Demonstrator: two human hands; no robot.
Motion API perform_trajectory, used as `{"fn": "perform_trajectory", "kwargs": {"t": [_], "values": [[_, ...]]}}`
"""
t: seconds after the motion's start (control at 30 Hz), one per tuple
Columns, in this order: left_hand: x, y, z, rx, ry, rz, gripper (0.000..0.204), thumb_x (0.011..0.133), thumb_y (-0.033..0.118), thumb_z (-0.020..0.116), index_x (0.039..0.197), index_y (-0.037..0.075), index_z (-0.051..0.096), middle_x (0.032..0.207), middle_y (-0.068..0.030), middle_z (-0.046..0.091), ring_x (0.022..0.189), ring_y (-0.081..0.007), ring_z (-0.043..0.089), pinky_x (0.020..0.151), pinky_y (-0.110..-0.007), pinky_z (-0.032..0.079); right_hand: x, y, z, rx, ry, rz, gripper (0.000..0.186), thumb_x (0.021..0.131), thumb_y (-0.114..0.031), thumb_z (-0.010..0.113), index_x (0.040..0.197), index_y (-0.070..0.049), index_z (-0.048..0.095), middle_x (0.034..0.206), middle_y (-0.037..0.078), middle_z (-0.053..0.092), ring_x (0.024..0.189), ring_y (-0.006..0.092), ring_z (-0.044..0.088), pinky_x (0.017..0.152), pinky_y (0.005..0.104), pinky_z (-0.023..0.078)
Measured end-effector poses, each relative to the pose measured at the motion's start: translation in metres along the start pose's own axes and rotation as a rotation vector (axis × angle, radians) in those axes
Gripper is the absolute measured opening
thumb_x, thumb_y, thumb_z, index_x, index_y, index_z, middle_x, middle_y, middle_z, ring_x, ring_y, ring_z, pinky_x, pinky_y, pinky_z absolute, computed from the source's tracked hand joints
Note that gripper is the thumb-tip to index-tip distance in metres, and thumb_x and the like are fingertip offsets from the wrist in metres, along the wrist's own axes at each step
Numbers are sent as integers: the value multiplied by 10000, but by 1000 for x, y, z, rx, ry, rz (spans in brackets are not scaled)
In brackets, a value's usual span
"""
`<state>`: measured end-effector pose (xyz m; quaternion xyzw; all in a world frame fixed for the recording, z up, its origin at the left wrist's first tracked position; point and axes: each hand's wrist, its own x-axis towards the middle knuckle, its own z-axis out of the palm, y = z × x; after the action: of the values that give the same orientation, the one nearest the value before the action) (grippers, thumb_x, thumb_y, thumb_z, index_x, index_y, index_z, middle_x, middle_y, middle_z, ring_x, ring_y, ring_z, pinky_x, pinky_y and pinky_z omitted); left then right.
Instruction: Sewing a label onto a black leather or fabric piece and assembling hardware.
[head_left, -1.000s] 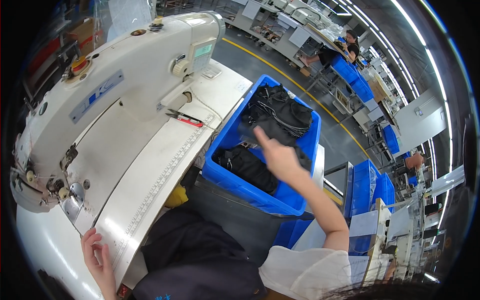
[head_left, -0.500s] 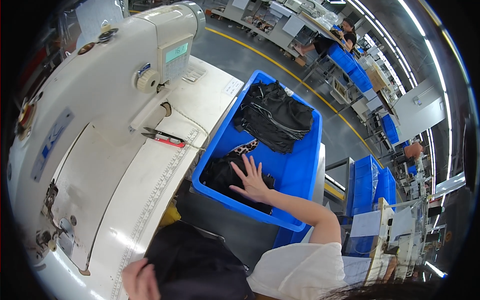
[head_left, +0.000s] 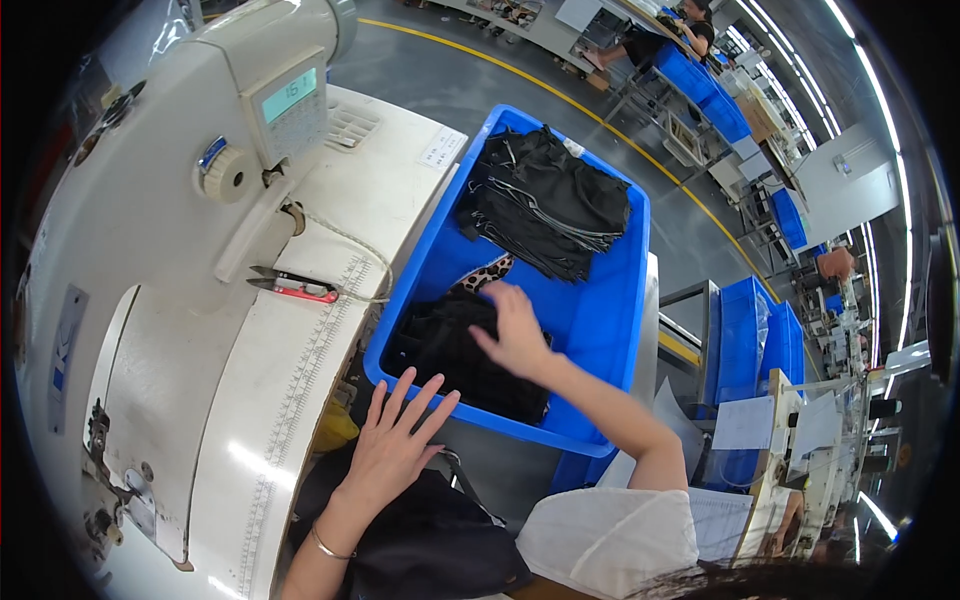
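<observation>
Grey floor (head_left: 430,75) behind, and we're at the reach, it seems: our right hand (head_left: 520,338) loosely parted over black cloth (head_left: 440,335) in the near end of the blue bin (head_left: 590,320) (contact, we can't tell), our left hand (head_left: 392,440) spread wide, empty, by the rim. That cloth's long axis slopes down rightward, leopard-print strip (head_left: 488,272) pointing up-right; gripping would call for closing fingers.

The left hand (head_left: 392,450) and the right hand (head_left: 522,338) are going bare. A thin silvery bracelet (head_left: 331,546) is circling the left wrist. A loose white sleeve (head_left: 610,535), light and slightly sheer, is ending above the right elbow, soft folds creasing its fabric. Dark, nearly black cloth (head_left: 430,545) is covering the lap, and fine dark hair (head_left: 745,582) is fringing the lower edge of view.
</observation>
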<state>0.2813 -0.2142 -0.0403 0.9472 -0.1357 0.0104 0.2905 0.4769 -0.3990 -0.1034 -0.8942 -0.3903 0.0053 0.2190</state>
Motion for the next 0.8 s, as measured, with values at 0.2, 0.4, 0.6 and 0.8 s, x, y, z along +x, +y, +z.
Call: {"fn": "perform_trajectory", "kwargs": {"t": [0.2,0.4,0.6,0.8], "values": [[-2,0,3,9,12,-29,725,680,163,722,1327,164,396,1393,-83,321,1314,-357,220,1056,-537,176,37,63,6,231,-800,537,1247,514,-581,782,1322,155,182,1349,315,297,1243,370,354,1024,366,311],[4,6,5,-10,13,-31,731,669,165,731,1320,170,400,1386,-87,319,1313,-366,215,1051,-546,180,38,78,31,396,-960,448,742,587,-321,826,1138,79,531,1039,174,615,969,226,577,871,293,436],[1,7,2,-14,21,-72,751,670,127,727,1333,174,377,1391,-85,310,1311,-359,227,1035,-557,213,38,29,-8,484,-772,400,413,597,-161,802,932,32,657,897,103,666,825,197,618,766,282,475],[2,7,6,15,41,-66,738,668,160,738,1318,173,389,1386,-102,302,1315,-374,205,1035,-566,198,30,21,-13,732,-775,391,338,642,-102,751,939,27,653,867,81,667,787,168,609,747,288,474]]}}
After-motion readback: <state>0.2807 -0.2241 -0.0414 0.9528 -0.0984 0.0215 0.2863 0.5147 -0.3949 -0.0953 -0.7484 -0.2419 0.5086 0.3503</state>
